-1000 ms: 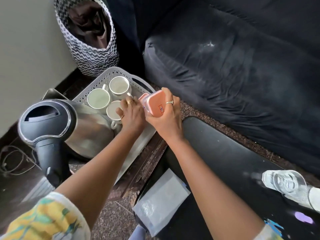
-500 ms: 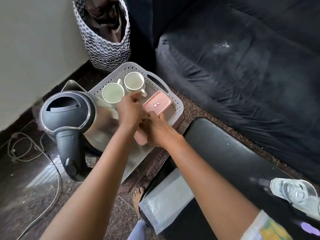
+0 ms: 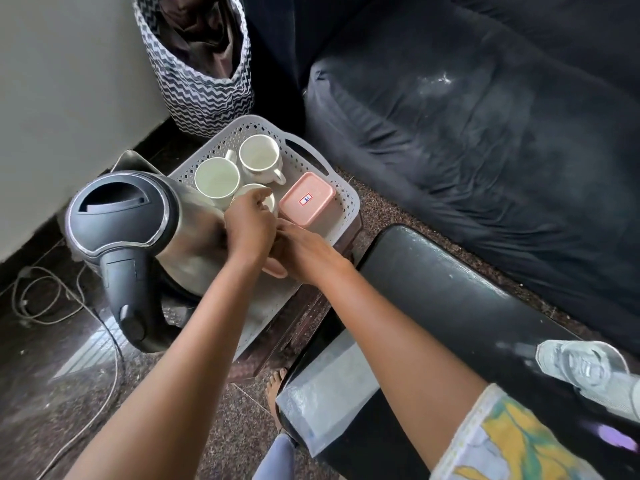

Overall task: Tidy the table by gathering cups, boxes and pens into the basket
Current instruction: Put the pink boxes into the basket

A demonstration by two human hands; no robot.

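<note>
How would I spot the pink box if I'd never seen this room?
Find the big black-lidded kettle at the left; right behind it sits a pale perforated basket. Inside, three white cups cluster on the left, and the pink box stands at their right. It alone is square-cornered, pink and lidded, with a small sticker on top.

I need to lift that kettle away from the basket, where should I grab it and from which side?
Grip the kettle's black handle, coming from the near side: it juts toward you, clear of the basket, while the steel body is broad and smooth.
</note>
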